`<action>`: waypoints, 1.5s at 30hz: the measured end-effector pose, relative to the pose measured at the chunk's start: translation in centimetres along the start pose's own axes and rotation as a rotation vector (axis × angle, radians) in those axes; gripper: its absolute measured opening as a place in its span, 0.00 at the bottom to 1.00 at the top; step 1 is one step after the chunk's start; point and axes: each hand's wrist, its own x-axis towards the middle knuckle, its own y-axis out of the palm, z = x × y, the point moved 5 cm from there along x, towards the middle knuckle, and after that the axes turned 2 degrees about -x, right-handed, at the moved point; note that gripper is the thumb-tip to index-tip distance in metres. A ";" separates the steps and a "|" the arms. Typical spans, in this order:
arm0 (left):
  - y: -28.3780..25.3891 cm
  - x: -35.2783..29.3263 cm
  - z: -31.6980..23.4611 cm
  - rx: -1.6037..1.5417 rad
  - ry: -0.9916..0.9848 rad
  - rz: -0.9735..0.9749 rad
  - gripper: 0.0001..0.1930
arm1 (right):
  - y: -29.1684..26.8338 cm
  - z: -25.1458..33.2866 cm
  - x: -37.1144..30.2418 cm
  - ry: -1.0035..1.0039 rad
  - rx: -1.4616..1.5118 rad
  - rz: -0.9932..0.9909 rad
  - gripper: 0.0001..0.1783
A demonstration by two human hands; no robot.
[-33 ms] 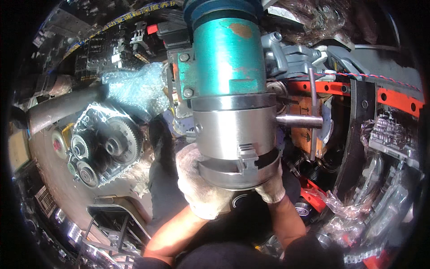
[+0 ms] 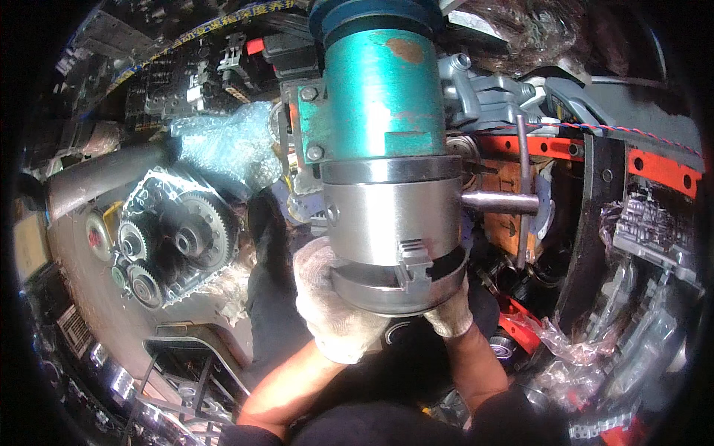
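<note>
A steel lathe chuck [image 2: 372, 215] sits at the near end of a green cylindrical housing [image 2: 383, 97]. One stepped chuck jaw [image 2: 411, 260] shows on its near face. Against the jaws is a round dark metal drum [image 2: 387, 296], with a gap between its rim and the chuck. My left hand [image 2: 327, 305], in a white knit glove, wraps round the drum's left side and underside. The gloved right hand [image 2: 452, 312] grips its right side, its fingers partly hidden beneath. A T-handled chuck key [image 2: 498, 201] sticks out of the chuck's right side.
Open gearbox with several gears [image 2: 178, 241] lies at left, near bubble wrap [image 2: 223, 145]. A black metal frame [image 2: 190, 349] stands at lower left. Grey plastic bottles [image 2: 483, 97] and an orange rail [image 2: 662, 175] are at right, with plastic-wrapped metal parts [image 2: 617, 312] nearer.
The whole scene sits very slightly further right in the picture. Both hands keep the same hold on the drum.
</note>
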 end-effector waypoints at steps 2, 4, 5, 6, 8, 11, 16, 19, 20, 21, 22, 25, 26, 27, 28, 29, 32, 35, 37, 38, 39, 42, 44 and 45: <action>-0.1 0.3 -0.1 -0.012 0.027 0.041 0.34 | 0.3 0.8 -0.5 -0.275 -0.331 0.014 0.53; -0.2 0.7 -0.5 0.008 0.067 0.070 0.34 | 0.3 -0.1 -0.7 -0.197 -0.216 0.013 0.49; -0.3 0.8 -0.6 0.007 0.088 0.075 0.34 | 0.3 -0.2 -0.9 -0.231 -0.133 -0.018 0.48; -0.2 1.0 -0.8 0.015 0.101 0.080 0.35 | 0.7 -0.7 -1.0 -0.192 -0.050 -0.024 0.46; -0.2 1.2 -1.0 0.041 0.107 0.089 0.36 | 1.6 -2.3 -0.9 -0.027 0.439 -0.048 0.43; -0.8 1.3 -0.9 -0.026 0.064 0.175 0.38 | 3.2 -4.3 -1.0 0.203 0.992 -0.109 0.37; -1.1 0.3 0.0 0.002 -0.029 0.178 0.57 | 2.3 -3.4 -1.1 0.019 0.128 -0.138 0.27; -1.4 -0.9 1.0 -0.093 -0.296 0.074 0.63 | 2.9 -3.2 -0.4 0.095 0.543 -0.072 0.34; -1.2 -1.4 1.6 -0.219 -0.446 0.067 0.69 | 3.3 -3.2 -0.1 0.129 0.661 -0.066 0.36; -1.1 -1.3 1.5 -0.195 -0.418 0.080 0.70 | 3.5 -3.3 0.0 0.196 0.736 -0.071 0.39; -0.9 -0.9 1.6 -0.200 -0.378 0.076 0.72 | 3.1 -3.4 0.0 0.203 0.866 -0.268 0.25; 0.1 -0.9 2.3 -0.584 -0.599 0.132 0.78 | 2.3 -0.5 0.0 -0.171 -0.038 -0.292 0.23; -0.1 -0.5 2.1 -0.373 -0.499 0.225 0.77 | 2.3 0.1 -0.1 -0.262 -0.149 -0.285 0.20; -0.3 -0.2 1.9 -0.196 -0.412 0.298 0.77 | 2.0 0.1 -0.2 -0.228 -0.098 -0.268 0.23; -0.4 -0.1 1.7 -0.144 -0.365 0.308 0.77 | 1.8 -0.1 -0.1 -0.194 -0.046 -0.253 0.26; -0.5 0.0 1.6 -0.126 -0.332 0.303 0.77 | 1.6 -0.2 -0.1 -0.160 0.005 -0.238 0.30; -0.5 -0.3 1.8 -0.150 -0.360 0.299 0.77 | 1.5 -0.2 0.2 -0.159 -0.130 -0.181 0.32; -0.1 -0.6 2.0 -0.133 -0.371 0.286 0.76 | 1.7 -0.2 0.2 -0.165 -0.212 -0.178 0.31; 0.2 -0.5 2.0 -0.172 -0.359 0.254 0.76 | 1.8 -0.8 0.1 -0.065 0.142 -0.207 0.29; 0.3 -0.4 1.9 -0.229 -0.365 0.232 0.76 | 2.1 -1.6 0.1 0.064 0.548 -0.220 0.28; 0.5 -0.3 2.0 -0.324 -0.419 0.226 0.75 | 2.7 -2.2 -0.1 0.191 0.955 -0.230 0.27; 0.1 -0.3 1.5 -0.116 -0.462 0.283 0.76 | 2.2 -1.0 0.0 0.062 0.347 -0.245 0.25; 0.2 -0.3 1.5 -0.199 -0.508 0.270 0.75 | 2.3 -0.7 0.2 0.061 0.307 -0.224 0.29; 0.2 -0.5 1.6 -0.238 -0.535 0.266 0.75 | 2.4 -0.6 0.3 0.061 0.297 -0.208 0.31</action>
